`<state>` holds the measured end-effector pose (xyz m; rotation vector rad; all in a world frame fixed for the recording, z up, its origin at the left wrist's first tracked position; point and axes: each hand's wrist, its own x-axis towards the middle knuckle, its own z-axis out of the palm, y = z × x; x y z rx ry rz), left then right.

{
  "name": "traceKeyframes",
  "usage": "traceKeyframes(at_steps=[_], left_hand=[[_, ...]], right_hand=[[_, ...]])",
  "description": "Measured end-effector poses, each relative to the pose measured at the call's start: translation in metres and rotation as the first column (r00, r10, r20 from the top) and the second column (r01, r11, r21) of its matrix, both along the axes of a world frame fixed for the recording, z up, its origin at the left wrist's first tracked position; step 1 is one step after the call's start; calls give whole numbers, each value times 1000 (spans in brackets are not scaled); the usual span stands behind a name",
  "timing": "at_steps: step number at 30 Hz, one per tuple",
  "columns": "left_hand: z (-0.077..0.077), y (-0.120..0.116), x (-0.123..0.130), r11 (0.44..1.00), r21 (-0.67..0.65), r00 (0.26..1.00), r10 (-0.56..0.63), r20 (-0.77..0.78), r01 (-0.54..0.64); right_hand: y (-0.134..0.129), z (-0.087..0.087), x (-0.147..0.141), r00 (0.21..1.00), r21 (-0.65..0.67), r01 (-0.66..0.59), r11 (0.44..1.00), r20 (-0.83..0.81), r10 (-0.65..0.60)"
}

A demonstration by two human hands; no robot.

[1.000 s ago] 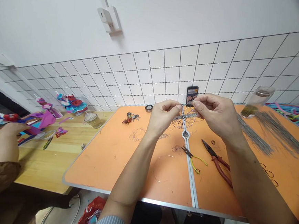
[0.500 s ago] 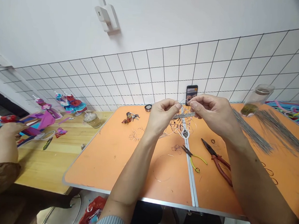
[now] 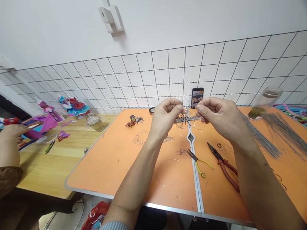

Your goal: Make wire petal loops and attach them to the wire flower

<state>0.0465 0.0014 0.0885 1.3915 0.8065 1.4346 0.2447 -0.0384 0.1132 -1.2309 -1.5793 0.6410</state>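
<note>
From where I stand, the left hand (image 3: pixel 166 116) and the right hand (image 3: pixel 219 116) are raised over the middle of the orange table (image 3: pixel 98 167), each with thumb and fingertips pinched closed on fine wire; the tangle of wire (image 3: pixel 187 121) sits between them, above the table's seam, though the strands are so thin I can't be sure which one each hand grips.

Of containers I count three: one glass jar (image 3: pixel 264 102) at the back right, with dark greenish stuff in its lower part; one cup (image 3: pixel 96 123) on the wooden table (image 3: pixel 50 174) to the left, with something pale in it; one red bag (image 3: pixel 95 213) on the floor, with bits of blue and white showing inside.

Nearer the hands lie two pliers, one yellow-handled (image 3: pixel 205 164), one red-handled (image 3: pixel 228 176); two bundles of grey wire (image 3: pixel 263 138) lie to the right; one phone (image 3: pixel 196 97) stands upright behind the hands.
</note>
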Motion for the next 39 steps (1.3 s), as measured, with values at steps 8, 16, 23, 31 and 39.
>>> traceKeyframes(at_steps=[8, 16, 23, 31, 39], left_hand=[[-1, 0, 1, 998, -6, 992, -58, -110, 58], [-2, 3, -1, 994, 30, 994, 102, -37, -101], [1, 4, -4, 999, -50, 999, 13, -36, -14], [2, 4, -3, 998, -64, 998, -21, -64, 17], [1, 4, -2, 995, -77, 996, -69, -59, 64]], right_hand=[[1, -2, 0, 1000, 17, -11, 1000, 24, 10], [-2, 3, 0, 997, 51, -27, 998, 67, 23], [0, 1, -3, 999, 83, 41, 996, 20, -42], [4, -2, -2, 997, 124, 64, 990, -59, -57], [6, -6, -1, 997, 119, 29, 993, -74, -20]])
